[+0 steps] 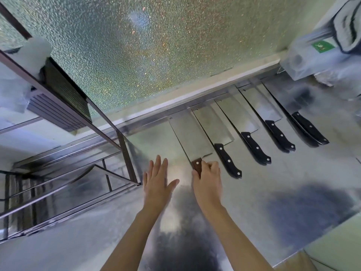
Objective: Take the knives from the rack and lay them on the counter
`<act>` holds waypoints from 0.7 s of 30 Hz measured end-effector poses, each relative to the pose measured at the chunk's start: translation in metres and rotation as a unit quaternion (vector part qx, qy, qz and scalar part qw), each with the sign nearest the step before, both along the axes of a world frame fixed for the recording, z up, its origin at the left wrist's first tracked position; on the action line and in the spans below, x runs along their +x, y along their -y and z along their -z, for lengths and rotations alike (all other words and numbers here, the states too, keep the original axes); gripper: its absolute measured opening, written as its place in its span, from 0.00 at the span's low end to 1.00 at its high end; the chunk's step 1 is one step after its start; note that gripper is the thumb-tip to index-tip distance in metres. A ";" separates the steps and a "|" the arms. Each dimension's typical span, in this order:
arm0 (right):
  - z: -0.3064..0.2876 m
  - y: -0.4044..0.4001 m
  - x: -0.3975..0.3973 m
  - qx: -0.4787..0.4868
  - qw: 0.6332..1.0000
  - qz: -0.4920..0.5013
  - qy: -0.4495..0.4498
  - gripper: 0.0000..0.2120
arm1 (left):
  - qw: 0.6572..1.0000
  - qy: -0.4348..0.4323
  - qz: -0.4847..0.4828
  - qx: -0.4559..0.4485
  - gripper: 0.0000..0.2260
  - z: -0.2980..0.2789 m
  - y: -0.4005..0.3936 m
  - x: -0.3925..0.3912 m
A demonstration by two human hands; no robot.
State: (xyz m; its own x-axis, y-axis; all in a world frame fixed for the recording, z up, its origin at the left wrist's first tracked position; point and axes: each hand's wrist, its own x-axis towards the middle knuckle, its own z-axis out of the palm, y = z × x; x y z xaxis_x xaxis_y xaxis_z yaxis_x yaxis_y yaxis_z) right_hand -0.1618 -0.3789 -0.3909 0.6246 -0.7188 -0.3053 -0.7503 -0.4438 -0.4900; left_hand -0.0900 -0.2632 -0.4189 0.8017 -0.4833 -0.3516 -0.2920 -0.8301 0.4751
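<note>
A cleaver with a brown wooden handle [190,137] lies flat on the steel counter [273,182], and my right hand [207,178] is closed around its handle. My left hand [157,178] hovers flat and open just left of it, touching nothing. To the right, three black-handled cleavers lie in a row: the first cleaver [213,124], the second cleaver [237,114], the third cleaver [260,103]. A narrow black-handled knife [298,118] lies farthest right. The metal rack [64,163] stands at the left.
A frosted glass pane [156,45] rises behind the counter. On the rack's upper shelf sits a dark ribbed block [62,98]. A clear plastic container with a green label [316,53] stands at the back right corner. The counter's front edge runs lower right.
</note>
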 end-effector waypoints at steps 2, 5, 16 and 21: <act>0.004 -0.002 0.000 -0.012 1.000 -0.002 0.003 0.12 | 1.000 0.001 0.001 0.002 0.33 0.001 -0.001 0.000; 0.009 -0.004 0.001 -0.036 0.999 0.000 -0.004 0.13 | 1.000 0.001 0.002 -0.001 0.33 0.001 0.000 0.000; 0.003 -0.005 0.003 -0.068 0.993 -0.057 -0.083 0.20 | 0.999 -0.012 0.037 0.036 0.34 -0.008 -0.005 0.001; -0.022 0.009 -0.021 0.125 0.990 -0.038 0.045 0.28 | 0.992 -0.100 0.028 -0.066 0.32 -0.053 -0.007 0.002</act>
